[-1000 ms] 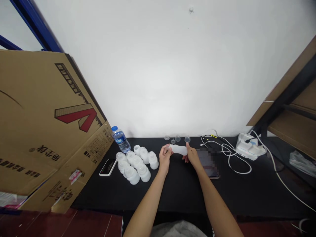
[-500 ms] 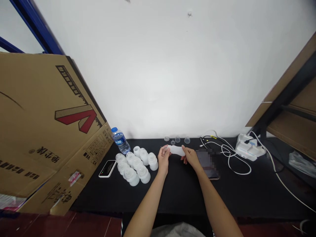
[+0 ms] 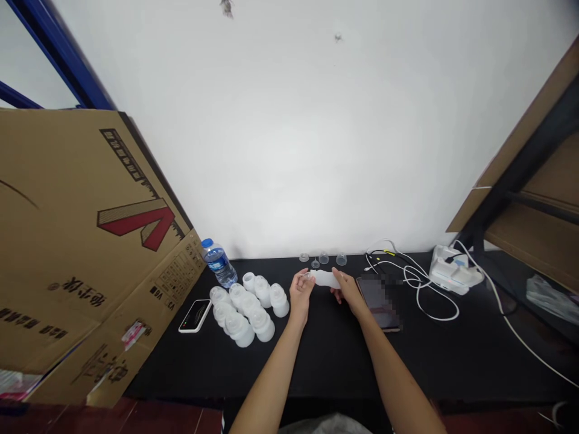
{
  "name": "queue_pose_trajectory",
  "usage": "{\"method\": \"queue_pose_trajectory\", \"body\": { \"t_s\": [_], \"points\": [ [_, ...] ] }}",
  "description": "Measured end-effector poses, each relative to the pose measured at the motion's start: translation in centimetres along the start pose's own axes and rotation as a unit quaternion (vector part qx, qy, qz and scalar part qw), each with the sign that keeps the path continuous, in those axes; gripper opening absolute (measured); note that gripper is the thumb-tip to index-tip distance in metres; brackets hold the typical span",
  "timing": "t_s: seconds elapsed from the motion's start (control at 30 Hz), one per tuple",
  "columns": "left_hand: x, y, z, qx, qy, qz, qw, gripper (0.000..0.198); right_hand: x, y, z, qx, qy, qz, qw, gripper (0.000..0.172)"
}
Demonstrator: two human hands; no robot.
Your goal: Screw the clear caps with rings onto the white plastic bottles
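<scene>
We hold a frosted white bottle (image 3: 324, 278) out over the black table (image 3: 344, 367), lying roughly sideways, just in front of the wall and near the middle of the frame. Our left hand (image 3: 301, 290) is curled around the narrow end, fingers closed on it, and something small and clear seems to sit at that tip, though it is too small to tell what. Our right hand (image 3: 349, 291) is partly closed around the wider end, its fingers tucked beneath the body.

Just beyond our hands, small clear cups (image 3: 323, 258) stand in a loose row along the wall. To the left, a cluster of frosted white bottle pieces (image 3: 244, 310) stands on the table, with a water bottle (image 3: 219, 263) with a blue cap and a white-edged phone (image 3: 195, 316) beside it. Right of our hands lies a dark tablet (image 3: 377, 304) — partly pixelated — then tangled white cables (image 3: 434, 289) and a white charging unit (image 3: 453, 274). A big cardboard sheet (image 3: 90, 241) leans at the left of the frame, below a blue metal frame (image 3: 58, 54) at upper left.
</scene>
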State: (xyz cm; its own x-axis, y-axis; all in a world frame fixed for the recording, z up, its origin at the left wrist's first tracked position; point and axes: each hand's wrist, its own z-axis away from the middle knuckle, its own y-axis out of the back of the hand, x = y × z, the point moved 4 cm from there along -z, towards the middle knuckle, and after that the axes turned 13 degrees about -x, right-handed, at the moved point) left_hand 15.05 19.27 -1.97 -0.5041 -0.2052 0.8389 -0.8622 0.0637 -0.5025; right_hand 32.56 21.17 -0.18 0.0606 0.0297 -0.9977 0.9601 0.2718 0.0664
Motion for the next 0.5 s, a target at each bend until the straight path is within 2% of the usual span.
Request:
{"method": "queue_pose_trajectory", "body": {
  "t_s": [0.1, 0.2, 0.4, 0.5],
  "points": [
    [-0.1, -0.1, 0.0, -0.003, 0.019, 0.027, 0.999, 0.057, -0.4, 0.0, 0.2, 0.018, 0.032, 0.046, 0.998, 0.05],
    [-0.1, -0.4, 0.0, -0.03, 0.033, 0.035, 0.998, 0.045, -0.7, -0.4, 0.4, -0.008, 0.039, 0.081, 0.996, 0.044],
    [0.1, -0.3, 0.1, -0.038, 0.035, -0.003, 0.999, 0.05, -0.6, -0.9, 0.4, -0.034, -0.043, -0.03, 0.998, 0.056],
    [0.6, -0.1, 0.3, -0.032, 0.032, -0.049, 0.998, 0.054, -0.6, -1.1, 0.6, -0.076, -0.079, -0.102, 0.989, 0.057]
  ]
}}
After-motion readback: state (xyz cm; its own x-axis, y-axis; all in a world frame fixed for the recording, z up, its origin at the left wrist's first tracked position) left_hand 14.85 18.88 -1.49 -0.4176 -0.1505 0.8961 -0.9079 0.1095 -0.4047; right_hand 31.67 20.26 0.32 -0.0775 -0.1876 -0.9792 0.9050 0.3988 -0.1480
